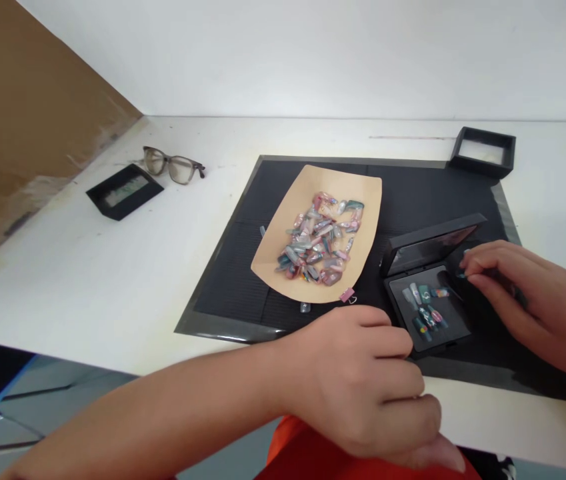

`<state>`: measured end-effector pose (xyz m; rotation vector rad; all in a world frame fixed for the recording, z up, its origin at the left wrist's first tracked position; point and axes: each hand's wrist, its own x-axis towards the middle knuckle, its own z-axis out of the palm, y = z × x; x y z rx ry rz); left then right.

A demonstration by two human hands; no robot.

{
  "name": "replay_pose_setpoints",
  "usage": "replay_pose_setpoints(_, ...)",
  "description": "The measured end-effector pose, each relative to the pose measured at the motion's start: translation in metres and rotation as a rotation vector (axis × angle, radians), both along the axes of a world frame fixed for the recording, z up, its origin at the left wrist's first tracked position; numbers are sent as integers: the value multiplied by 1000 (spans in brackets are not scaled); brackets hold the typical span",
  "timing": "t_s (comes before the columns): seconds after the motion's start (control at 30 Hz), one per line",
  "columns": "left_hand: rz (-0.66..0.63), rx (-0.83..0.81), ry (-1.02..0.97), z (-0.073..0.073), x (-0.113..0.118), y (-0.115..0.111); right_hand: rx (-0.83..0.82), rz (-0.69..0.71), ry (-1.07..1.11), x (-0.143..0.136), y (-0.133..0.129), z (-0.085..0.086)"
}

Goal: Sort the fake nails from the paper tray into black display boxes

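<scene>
My right hand (527, 293) is closed in a pinch at the right of the open black case, with a small teal press-on nail (461, 273) at its fingertips, partly hidden. Inside the case (455, 320) several green, clear and patterned press-on nails (425, 293) lie on a grey pad, and its windowed lid (427, 247) is tilted up. My left hand (363, 383) hovers in front of the case with curled fingers; whatever they may hold is hidden. To the left, a curved beige paper tray (273, 247) carries a heap of mixed press-on nails (315, 240).
A black mat (227, 267) lies beneath tray and case. By the tray's front edge are a pink clip (347, 295) and a loose nail (305, 307). Eyeglasses (175, 167) and a black windowed box (125, 192) rest at left; a black frame-like box (483, 152) stands back right.
</scene>
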<state>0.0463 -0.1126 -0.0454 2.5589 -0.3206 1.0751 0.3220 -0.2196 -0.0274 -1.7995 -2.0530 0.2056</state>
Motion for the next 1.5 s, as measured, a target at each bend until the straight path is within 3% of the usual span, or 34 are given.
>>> replay_pose_setpoints(0.23,5,0,24,1,-2,0,-67,-19,118,7,1,12)
replay_pose_setpoints(0.37,-8,1,37,0,-3,-1,-102,98,174,6,4,8)
replay_pose_setpoints(0.5,3,7,44,2,-3,-1,-82,123,188,-1,3,2)
replay_pose_setpoints(1.07,-9,8,82,-2,-2,0,137,-106,84,-10,4,-7)
replay_pose_setpoints(1.23,-19,12,92,-2,-3,0,76,-86,92,-9,5,-10)
replay_pose_setpoints(1.5,-20,6,103,-2,-4,1,110,-29,49,-6,2,-3)
